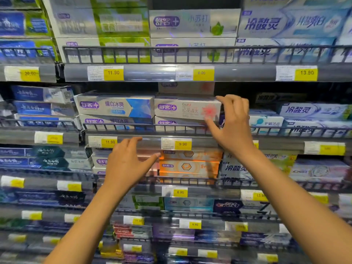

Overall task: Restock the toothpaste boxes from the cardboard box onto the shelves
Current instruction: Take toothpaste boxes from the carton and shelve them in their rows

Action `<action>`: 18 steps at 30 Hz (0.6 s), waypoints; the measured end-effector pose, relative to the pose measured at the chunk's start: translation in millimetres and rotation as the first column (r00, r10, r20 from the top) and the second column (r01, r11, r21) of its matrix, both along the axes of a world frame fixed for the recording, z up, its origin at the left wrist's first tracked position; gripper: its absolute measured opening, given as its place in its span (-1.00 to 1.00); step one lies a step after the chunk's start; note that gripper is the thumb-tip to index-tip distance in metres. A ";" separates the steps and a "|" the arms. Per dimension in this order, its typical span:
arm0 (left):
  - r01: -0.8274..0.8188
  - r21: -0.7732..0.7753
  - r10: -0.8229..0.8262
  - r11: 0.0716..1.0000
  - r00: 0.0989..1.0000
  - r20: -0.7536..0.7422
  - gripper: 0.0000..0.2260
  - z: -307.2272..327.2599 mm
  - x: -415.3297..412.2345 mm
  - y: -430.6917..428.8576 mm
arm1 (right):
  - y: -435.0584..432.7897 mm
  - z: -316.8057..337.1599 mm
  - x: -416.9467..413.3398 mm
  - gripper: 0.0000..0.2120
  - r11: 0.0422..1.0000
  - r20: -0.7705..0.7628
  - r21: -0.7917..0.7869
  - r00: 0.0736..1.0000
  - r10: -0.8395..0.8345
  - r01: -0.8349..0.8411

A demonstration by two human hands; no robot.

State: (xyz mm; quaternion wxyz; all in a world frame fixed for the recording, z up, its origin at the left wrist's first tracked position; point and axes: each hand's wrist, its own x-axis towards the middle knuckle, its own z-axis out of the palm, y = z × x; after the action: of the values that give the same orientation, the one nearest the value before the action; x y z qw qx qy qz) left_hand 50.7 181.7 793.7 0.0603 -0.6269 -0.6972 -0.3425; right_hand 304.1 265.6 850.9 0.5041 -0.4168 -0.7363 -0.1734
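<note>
A silver toothpaste box with a red flower print (182, 108) lies on top of a stack on the middle shelf, behind the wire rail (144, 127). My right hand (231, 124) is spread around that box's right end, fingers near its top corner and thumb by the flower; I cannot tell if it touches. My left hand (126, 162) hovers lower, fingers apart and holding nothing, in front of the orange boxes (188, 166) one shelf down. The cardboard box is out of view.
Shelves full of toothpaste boxes fill the view, each row fronted by a wire rail and yellow price tags (182, 144). Blue-and-silver boxes (114, 106) sit left of the flower box. A dark gap (234, 88) opens above and right of it.
</note>
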 end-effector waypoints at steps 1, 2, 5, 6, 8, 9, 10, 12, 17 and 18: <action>-0.007 0.001 0.007 1.000 0.998 -0.062 -0.29 -7.6 -0.8 -3.2 | -10.1 -13.3 -4.0 -0.48 0.999 0.030 0.041 1.000 0.001 -0.002; -0.008 -0.002 0.007 1.000 0.994 -0.108 -0.27 -16.5 -1.3 -5.8 | -19.8 -28.3 -8.6 -0.49 0.998 0.063 0.063 0.998 0.006 -0.010; -0.007 -0.041 -0.002 0.999 0.980 -0.199 -0.27 -50.8 -5.4 -14.8 | -44.1 -83.4 -20.9 -0.51 0.998 0.158 0.007 0.986 0.054 -0.056; -0.008 -0.058 -0.005 0.998 0.975 -0.220 -0.29 -64.4 -6.4 -18.4 | -50.7 -104.4 -24.3 -0.51 0.996 0.187 -0.063 0.980 0.074 -0.063; -0.015 -0.127 -0.020 0.992 0.963 -0.267 -0.30 -97.7 -7.9 -26.1 | -62.8 -150.4 -28.3 -0.49 0.973 0.241 -0.228 0.965 0.100 -0.044; -0.018 -0.164 -0.033 0.986 0.954 -0.298 -0.29 -116.0 -8.5 -29.5 | -67.4 -174.0 -28.9 -0.47 0.952 0.264 -0.304 0.959 0.104 -0.019; -0.016 -0.200 -0.051 0.980 0.944 -0.325 -0.27 -135.8 -8.9 -33.4 | -73.0 -197.0 -28.5 -0.45 0.927 0.280 -0.374 0.955 0.102 0.011; -0.003 -0.257 -0.091 0.966 0.931 -0.353 -0.26 -176.0 -8.8 -40.8 | -81.2 -241.3 -27.2 -0.41 0.869 0.303 -0.490 0.948 0.096 0.068; 0.004 -0.476 -0.185 0.879 0.924 -0.334 -0.27 -296.8 -1.5 -65.1 | -101.8 -366.7 -20.4 -0.42 0.695 0.362 -0.695 0.925 0.116 0.185; 0.006 -0.508 -0.196 0.861 0.927 -0.321 -0.28 -325.1 1.3 -70.7 | -106.5 -394.0 -17.4 -0.42 0.654 0.367 -0.730 0.921 0.130 0.199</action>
State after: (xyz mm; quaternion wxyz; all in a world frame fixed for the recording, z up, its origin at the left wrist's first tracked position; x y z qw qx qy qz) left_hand 52.0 111.0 468.6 0.0055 -0.7093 -0.7042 -0.0322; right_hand 286.7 159.0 456.9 0.1257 -0.5595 -0.8171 0.0598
